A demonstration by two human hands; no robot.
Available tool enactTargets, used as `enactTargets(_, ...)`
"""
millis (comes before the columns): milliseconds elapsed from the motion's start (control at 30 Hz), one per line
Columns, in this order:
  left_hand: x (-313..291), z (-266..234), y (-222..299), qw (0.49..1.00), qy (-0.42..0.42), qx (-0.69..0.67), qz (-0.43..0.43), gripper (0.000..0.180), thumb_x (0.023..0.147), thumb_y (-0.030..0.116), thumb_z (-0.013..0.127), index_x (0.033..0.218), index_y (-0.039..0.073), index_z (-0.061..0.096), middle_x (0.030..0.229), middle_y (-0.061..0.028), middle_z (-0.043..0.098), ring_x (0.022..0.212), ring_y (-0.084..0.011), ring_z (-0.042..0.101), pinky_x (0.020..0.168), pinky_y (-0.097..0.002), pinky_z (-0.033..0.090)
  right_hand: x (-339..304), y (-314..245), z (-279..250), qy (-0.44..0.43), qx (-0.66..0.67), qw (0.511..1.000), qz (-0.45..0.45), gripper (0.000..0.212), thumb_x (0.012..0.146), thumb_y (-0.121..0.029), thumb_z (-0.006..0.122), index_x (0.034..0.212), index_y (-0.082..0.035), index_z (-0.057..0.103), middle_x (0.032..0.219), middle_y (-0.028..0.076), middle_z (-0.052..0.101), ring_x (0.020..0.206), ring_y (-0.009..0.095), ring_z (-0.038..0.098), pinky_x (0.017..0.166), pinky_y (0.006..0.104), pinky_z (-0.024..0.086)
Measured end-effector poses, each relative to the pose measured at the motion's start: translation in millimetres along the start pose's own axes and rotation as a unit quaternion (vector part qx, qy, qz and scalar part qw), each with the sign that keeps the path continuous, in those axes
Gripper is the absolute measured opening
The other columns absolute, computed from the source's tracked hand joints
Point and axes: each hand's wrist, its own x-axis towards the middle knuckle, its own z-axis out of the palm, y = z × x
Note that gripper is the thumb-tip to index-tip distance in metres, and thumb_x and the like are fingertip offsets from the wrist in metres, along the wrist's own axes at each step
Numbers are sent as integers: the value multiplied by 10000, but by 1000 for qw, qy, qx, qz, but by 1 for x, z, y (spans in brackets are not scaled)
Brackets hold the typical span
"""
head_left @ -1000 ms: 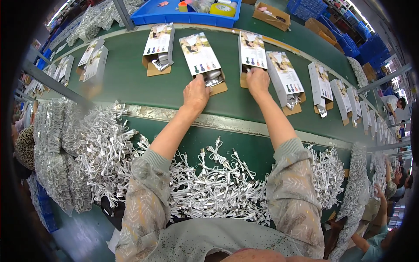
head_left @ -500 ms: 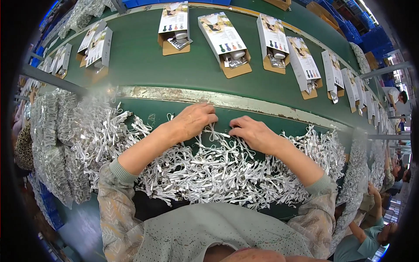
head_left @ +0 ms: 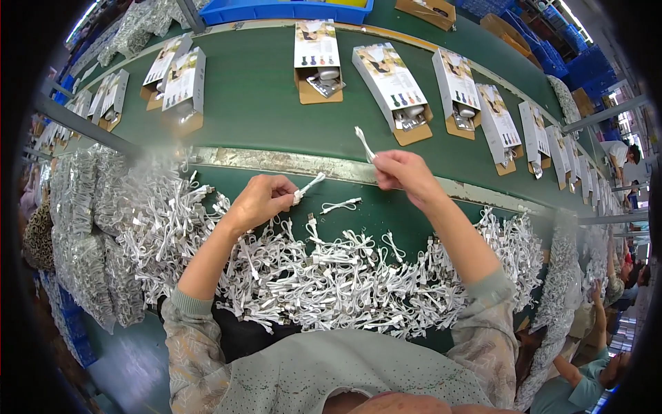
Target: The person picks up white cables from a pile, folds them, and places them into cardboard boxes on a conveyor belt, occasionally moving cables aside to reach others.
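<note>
Between the thumb and fingers of my left hand [head_left: 262,201] is a bundled white USB cable [head_left: 312,185], held just above the near table. My right hand [head_left: 408,176] pinches another folded white cable [head_left: 364,143], reaching over the metal rail toward the belt. One loose white cable [head_left: 340,205] lies on the green surface between my hands. Below them spreads a large heap of white cables [head_left: 345,283], piled up to my forearms. Beyond my right hand, an open white box [head_left: 391,79] on the belt shows a white device and a silver packet at its near end.
A worn metal rail [head_left: 276,161] divides the near table from the green belt [head_left: 248,103]. More open boxes line the belt on both sides. Plastic bags of cables [head_left: 89,228] stand at the left. A blue tray [head_left: 283,10] sits at the far edge. Other people are at the right.
My hands have lifted from the heap's far edge, each with a cable. The right has moved up across the rail, the left to the left. The boxes sit farther right and lower in view.
</note>
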Motion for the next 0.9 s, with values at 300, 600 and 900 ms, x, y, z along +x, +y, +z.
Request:
enactTargets(300,2,-8,-3,995,86,-44,13,155,782,87,593,821,-63,604,656,-56,613,579,-101,577,575,-249,481,152,-20,35,142,-5,985,-97,148,766,-57,647,858,50,601,721,67,594,590,127,583,526,235,527)
enactTargets(600,20,-41,-15,931,355,81,6,188,734,169,592,749,-14,632,684,-173,636,644,-310,634,626,-370,497,52,15,16,260,-360,843,-302,347,902,-304,506,720,-12,554,637,215,543,640,379,548,566,439,410)
enactTargets(900,96,-69,-43,903,409,120,-53,183,683,186,630,687,5,659,734,-196,643,730,-364,626,721,-431,493,12,75,19,251,-467,731,-430,237,829,-149,592,648,-55,470,601,133,492,566,323,526,511,411,410)
